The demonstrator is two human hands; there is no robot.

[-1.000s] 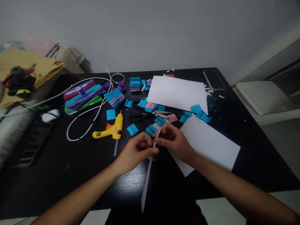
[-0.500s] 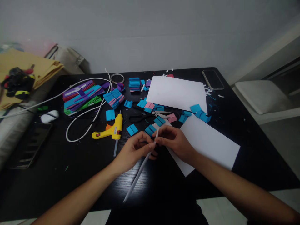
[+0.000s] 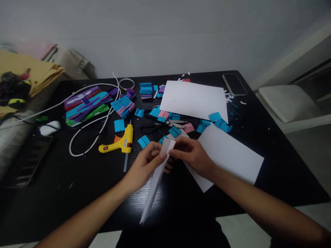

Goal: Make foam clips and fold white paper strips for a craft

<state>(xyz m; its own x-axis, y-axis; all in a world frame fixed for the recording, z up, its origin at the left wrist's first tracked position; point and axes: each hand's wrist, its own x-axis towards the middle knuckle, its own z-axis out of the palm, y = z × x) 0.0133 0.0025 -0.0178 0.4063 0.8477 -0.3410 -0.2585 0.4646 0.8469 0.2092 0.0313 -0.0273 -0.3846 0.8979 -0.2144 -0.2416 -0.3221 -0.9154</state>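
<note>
A long folded strip of white paper (image 3: 154,187) slants down toward the table's front edge, its upper end between my two hands. My left hand (image 3: 148,160) pinches it from the left, thumb on top and fingers behind. On the other side, my right hand (image 3: 192,155) grips the edge near the top between thumb and fingers. Folded blue paper pieces (image 3: 174,131) lie just beyond my hands, along with a pink piece (image 3: 189,127) and black-handled scissors (image 3: 152,128). A white sheet (image 3: 232,155) lies under and beside my right forearm.
Left of my hands lies a yellow glue gun (image 3: 126,139) with a glue stick, near a looped white cable (image 3: 71,144). Bundles of coloured paper strips (image 3: 88,105) lie behind. Another white sheet (image 3: 193,98) and a phone (image 3: 234,84) are at the back right.
The folded paper has turned and opened a little, so its broad face now shows where mostly a thin edge showed before. Both hands keep hold of it. The view has shifted slightly.
</note>
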